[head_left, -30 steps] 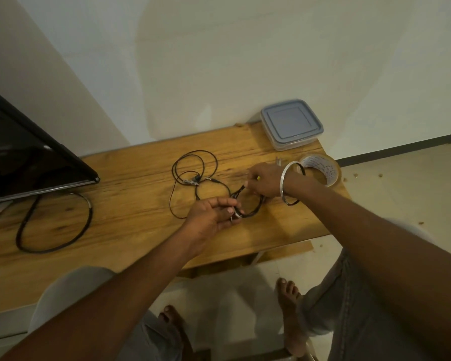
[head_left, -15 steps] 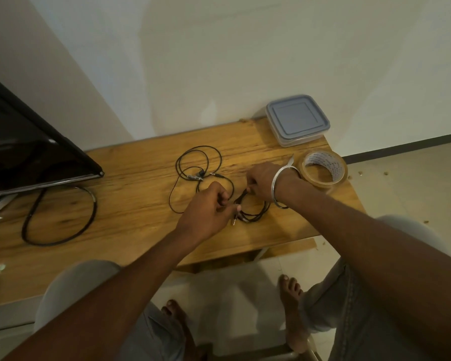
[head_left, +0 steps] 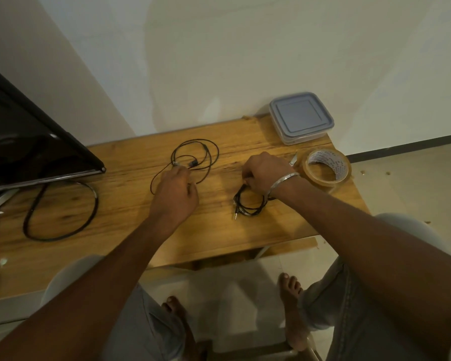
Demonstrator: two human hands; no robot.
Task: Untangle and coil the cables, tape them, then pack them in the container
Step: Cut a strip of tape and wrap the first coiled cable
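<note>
A small coiled black cable [head_left: 248, 207] with a jack plug lies on the wooden table [head_left: 130, 204]. My right hand [head_left: 264, 173] pinches the coil's top edge. A loose thin black cable [head_left: 208, 155] lies in loops further left. My left hand [head_left: 176, 191] rests on its near part, fingers curled; whether it grips the wire I cannot tell. A roll of clear tape [head_left: 326, 169] stands right of my right hand. The lidded grey container [head_left: 301, 117] sits at the table's back right corner.
A black screen [head_left: 24, 142] leans at the left, with a thick black cable loop [head_left: 63, 212] on the table below it. A small metal tool [head_left: 294, 160] lies beside the tape. The table's right edge is just past the tape; bare feet and floor are below.
My left hand let go of the small coil and moved left onto the loose cable. My right hand stayed on the coil, which now lies on the table.
</note>
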